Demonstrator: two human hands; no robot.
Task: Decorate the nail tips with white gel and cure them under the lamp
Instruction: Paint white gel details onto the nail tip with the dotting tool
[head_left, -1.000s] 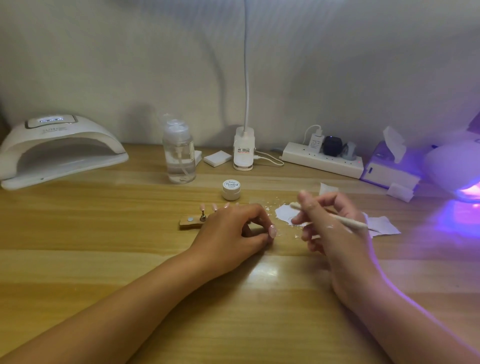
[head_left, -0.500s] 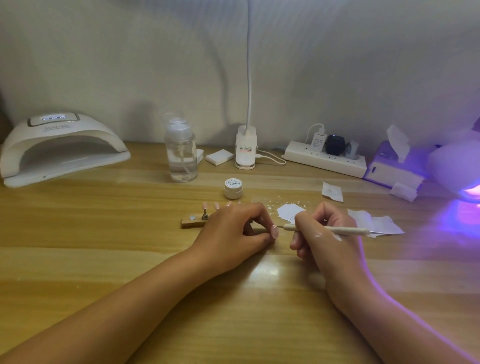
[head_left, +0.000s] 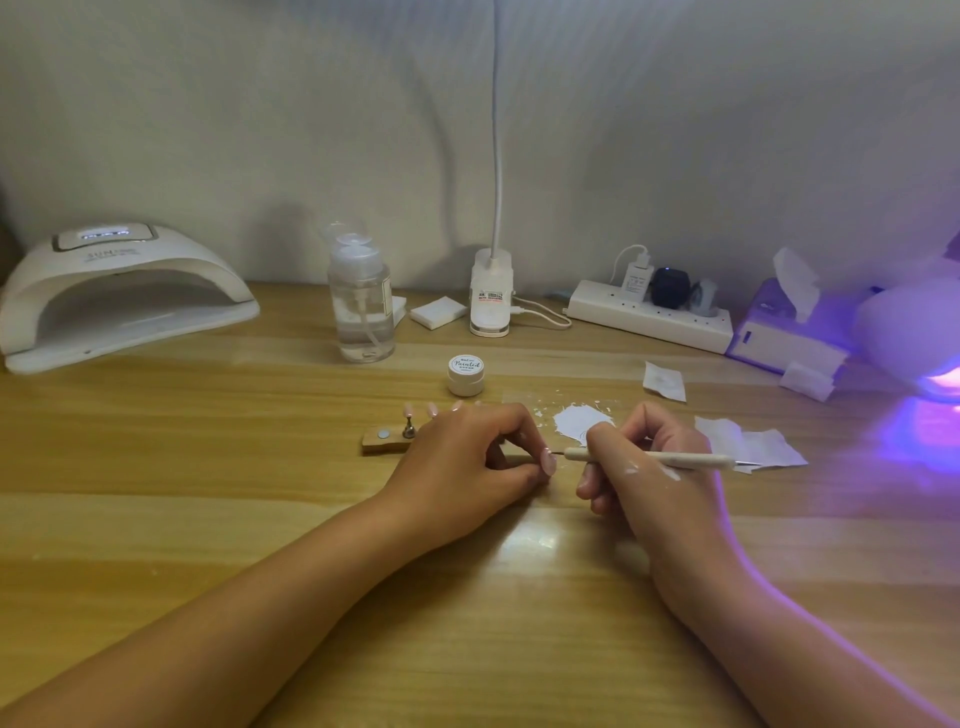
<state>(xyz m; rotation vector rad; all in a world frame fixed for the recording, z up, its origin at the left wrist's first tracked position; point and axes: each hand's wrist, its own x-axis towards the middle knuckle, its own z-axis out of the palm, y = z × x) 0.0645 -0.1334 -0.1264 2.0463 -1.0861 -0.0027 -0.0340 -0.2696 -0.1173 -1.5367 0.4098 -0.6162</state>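
Note:
My left hand (head_left: 467, 462) rests on the table and pinches a pale pink nail tip (head_left: 547, 460) between thumb and forefinger. My right hand (head_left: 639, 467) grips a slim white brush (head_left: 675, 458), whose fine point touches that nail tip. Behind my left hand lies a wooden nail stand (head_left: 384, 440) with several pink tips on it, partly hidden by the hand. A small white gel pot (head_left: 466, 375) with its lid on stands further back. White gel is smeared on a paper palette (head_left: 576, 422). A white curing lamp (head_left: 119, 293) sits at the far left.
A clear pump bottle (head_left: 362, 306), white pads (head_left: 439, 313), a clip lamp base (head_left: 491, 293) and a power strip (head_left: 649, 314) line the back. White wipes (head_left: 753, 444) lie right of my hand. A tissue box (head_left: 784, 332) and a lit purple lamp (head_left: 930, 343) stand at the far right.
My right hand came down and left from over the paper palette, bringing the brush point to the nail tip in my left hand. My left hand has stayed put.

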